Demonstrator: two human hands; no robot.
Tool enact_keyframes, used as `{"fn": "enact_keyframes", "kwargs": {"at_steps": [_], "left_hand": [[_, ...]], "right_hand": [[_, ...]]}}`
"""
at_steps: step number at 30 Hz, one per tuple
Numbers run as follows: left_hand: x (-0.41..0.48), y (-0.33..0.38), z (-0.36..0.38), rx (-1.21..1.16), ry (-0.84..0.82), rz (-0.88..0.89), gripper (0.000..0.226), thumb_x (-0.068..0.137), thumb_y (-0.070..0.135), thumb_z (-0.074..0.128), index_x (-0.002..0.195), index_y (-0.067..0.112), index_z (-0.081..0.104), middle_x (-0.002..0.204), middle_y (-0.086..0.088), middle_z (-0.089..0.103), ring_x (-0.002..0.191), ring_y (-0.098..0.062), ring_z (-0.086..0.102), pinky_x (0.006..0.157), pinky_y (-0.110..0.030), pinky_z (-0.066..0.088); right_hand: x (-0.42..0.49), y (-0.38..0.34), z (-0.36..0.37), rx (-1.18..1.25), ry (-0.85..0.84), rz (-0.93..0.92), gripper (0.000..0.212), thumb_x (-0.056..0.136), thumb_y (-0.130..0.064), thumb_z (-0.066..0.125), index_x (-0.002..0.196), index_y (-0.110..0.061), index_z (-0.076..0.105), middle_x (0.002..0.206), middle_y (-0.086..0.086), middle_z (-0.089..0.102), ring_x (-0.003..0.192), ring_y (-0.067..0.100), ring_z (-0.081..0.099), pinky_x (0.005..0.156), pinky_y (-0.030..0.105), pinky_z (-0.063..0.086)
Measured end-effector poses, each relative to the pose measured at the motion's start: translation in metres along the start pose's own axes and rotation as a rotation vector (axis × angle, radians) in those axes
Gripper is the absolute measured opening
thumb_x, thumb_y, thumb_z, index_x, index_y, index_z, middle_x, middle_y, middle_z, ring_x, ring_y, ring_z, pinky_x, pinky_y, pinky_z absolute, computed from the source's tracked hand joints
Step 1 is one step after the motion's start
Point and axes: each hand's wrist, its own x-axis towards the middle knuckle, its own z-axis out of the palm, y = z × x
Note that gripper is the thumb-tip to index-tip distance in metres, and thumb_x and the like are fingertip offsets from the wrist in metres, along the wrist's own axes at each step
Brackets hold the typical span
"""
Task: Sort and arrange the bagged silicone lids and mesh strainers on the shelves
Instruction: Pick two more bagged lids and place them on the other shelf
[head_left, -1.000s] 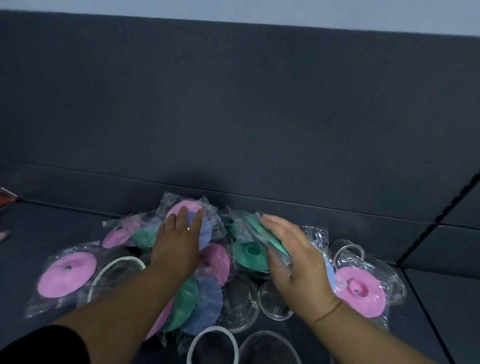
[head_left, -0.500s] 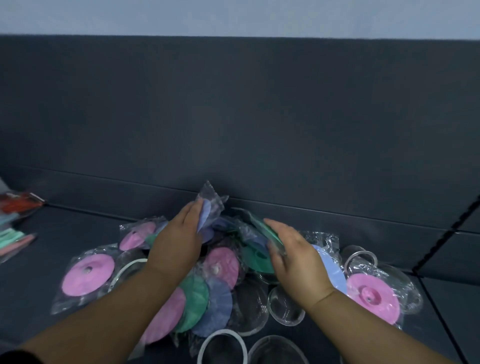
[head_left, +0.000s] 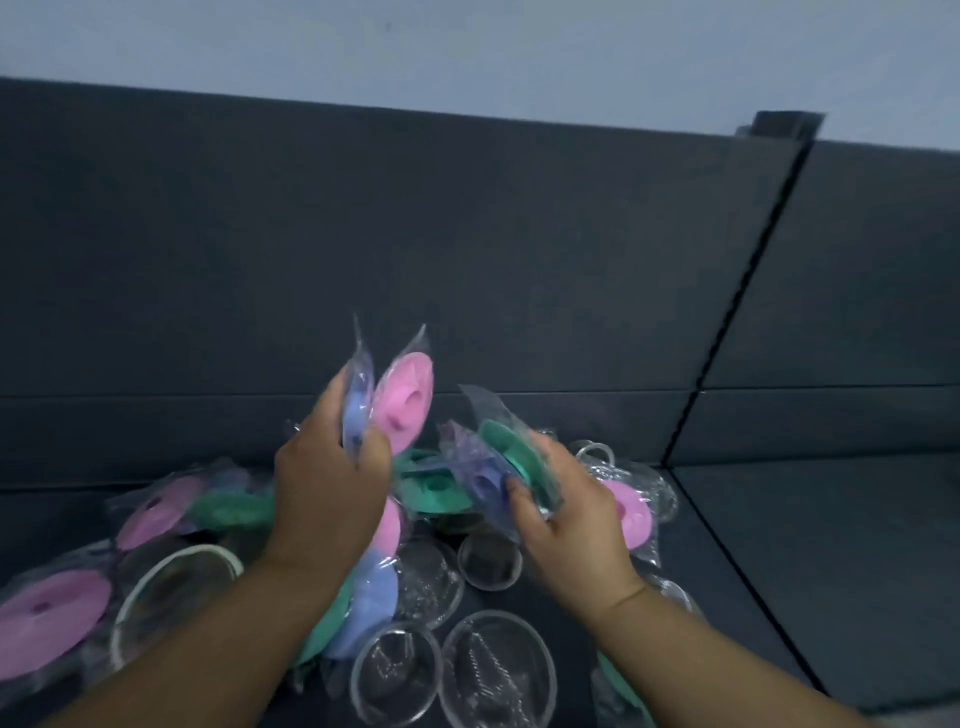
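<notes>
The left hand (head_left: 327, 483) is raised above the pile, its fingers curled behind and its thumb pressed across the front of two clear bags held on edge. One holds a blue lid (head_left: 356, 410), the other a pink lid (head_left: 405, 405) with a raised knob at its centre. The loose bag tops stick up past the fingertips.

Just to the right and slightly lower, the right hand (head_left: 566, 514) pinches another pair of bags between thumb and curled fingers. In front is a green lid (head_left: 511, 452), and behind it a bluish-purple lid (head_left: 483, 483), though blur makes its colour hard to judge.

Below both hands, the rest lie heaped on the dark shelf (head_left: 779, 545) against its back panel (head_left: 467, 234). They are flat round discs in pink, green and blue, each in crinkled plastic. A large pink disc (head_left: 49, 618) lies at the far left. Round mesh strainers (head_left: 498, 670) with thin rims lie at the near edge, also bagged.
</notes>
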Motion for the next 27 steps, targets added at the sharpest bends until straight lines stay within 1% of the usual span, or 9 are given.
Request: {"fn": "enact_keyframes", "kwargs": {"at_steps": [3, 7, 9, 12, 16, 18, 21, 25, 27], "left_hand": [[-0.026, 0.015, 0.017, -0.107, -0.088, 0.023, 0.051, 0.087, 0.007, 0.051, 0.136, 0.02, 0.048, 0.093, -0.001, 0.065, 0.066, -0.007, 0.055, 0.059, -0.01, 0.04], [-0.067, 0.036, 0.037, -0.158, -0.219, 0.074, 0.05, 0.085, 0.023, 0.048, 0.135, 0.023, 0.047, 0.084, -0.003, 0.068, 0.063, -0.01, 0.058, 0.061, -0.018, 0.046], [-0.088, 0.051, 0.049, -0.141, -0.277, 0.059, 0.048, 0.089, 0.024, 0.05, 0.137, 0.025, 0.046, 0.088, -0.007, 0.069, 0.068, -0.02, 0.062, 0.063, -0.03, 0.052], [-0.126, 0.082, 0.07, -0.105, -0.352, 0.057, 0.049, 0.091, 0.017, 0.052, 0.138, 0.027, 0.044, 0.094, -0.007, 0.068, 0.07, -0.021, 0.058, 0.056, -0.025, 0.042], [-0.193, 0.124, 0.109, -0.105, -0.481, 0.048, 0.051, 0.09, 0.015, 0.049, 0.138, 0.029, 0.043, 0.098, 0.0, 0.067, 0.078, -0.02, 0.063, 0.064, -0.027, 0.049], [-0.236, 0.146, 0.13, -0.105, -0.55, 0.07, 0.05, 0.09, 0.015, 0.05, 0.137, 0.029, 0.044, 0.096, 0.002, 0.066, 0.071, -0.01, 0.059, 0.06, -0.019, 0.044], [-0.303, 0.177, 0.167, -0.123, -0.68, 0.055, 0.048, 0.092, 0.017, 0.049, 0.138, 0.031, 0.044, 0.102, 0.009, 0.063, 0.07, 0.001, 0.055, 0.056, -0.013, 0.042], [-0.38, 0.213, 0.216, -0.057, -0.845, 0.076, 0.05, 0.091, 0.021, 0.046, 0.139, 0.036, 0.041, 0.107, 0.006, 0.065, 0.076, -0.01, 0.059, 0.066, -0.025, 0.049], [-0.409, 0.232, 0.236, -0.037, -0.916, 0.088, 0.052, 0.091, 0.021, 0.047, 0.14, 0.036, 0.039, 0.098, 0.001, 0.065, 0.073, -0.014, 0.059, 0.06, -0.025, 0.048]], "right_hand": [[-0.026, 0.009, -0.033, -0.061, 0.052, 0.104, 0.04, 0.086, -0.012, 0.062, 0.122, -0.032, 0.059, 0.102, -0.028, 0.063, 0.095, -0.006, 0.059, 0.084, 0.004, 0.041], [-0.064, 0.02, -0.088, -0.092, 0.138, 0.242, 0.039, 0.087, -0.012, 0.062, 0.112, -0.042, 0.057, 0.096, -0.028, 0.063, 0.09, -0.016, 0.057, 0.076, 0.001, 0.04], [-0.087, 0.027, -0.118, -0.1, 0.166, 0.296, 0.041, 0.087, -0.012, 0.061, 0.108, -0.047, 0.053, 0.093, -0.032, 0.06, 0.088, -0.022, 0.054, 0.071, -0.003, 0.038], [-0.127, 0.039, -0.166, -0.122, 0.177, 0.366, 0.038, 0.089, -0.015, 0.06, 0.111, -0.046, 0.051, 0.093, -0.034, 0.057, 0.085, -0.026, 0.051, 0.068, -0.005, 0.037], [-0.192, 0.063, -0.241, -0.187, 0.167, 0.463, 0.041, 0.089, -0.017, 0.06, 0.115, -0.047, 0.052, 0.095, -0.029, 0.06, 0.082, -0.007, 0.056, 0.068, -0.002, 0.039], [-0.231, 0.076, -0.282, -0.257, 0.156, 0.502, 0.044, 0.087, -0.013, 0.061, 0.115, -0.046, 0.054, 0.093, -0.029, 0.06, 0.083, -0.005, 0.054, 0.069, -0.003, 0.037], [-0.291, 0.096, -0.344, -0.348, 0.14, 0.593, 0.039, 0.086, -0.015, 0.061, 0.118, -0.037, 0.059, 0.099, -0.019, 0.066, 0.088, 0.001, 0.057, 0.069, 0.008, 0.04], [-0.361, 0.118, -0.42, -0.386, 0.121, 0.766, 0.032, 0.086, -0.026, 0.058, 0.116, -0.039, 0.059, 0.101, -0.011, 0.069, 0.092, 0.012, 0.064, 0.074, 0.025, 0.048], [-0.389, 0.125, -0.451, -0.409, 0.131, 0.819, 0.03, 0.085, -0.024, 0.058, 0.111, -0.037, 0.061, 0.099, -0.009, 0.07, 0.089, 0.014, 0.064, 0.074, 0.029, 0.049]]}}
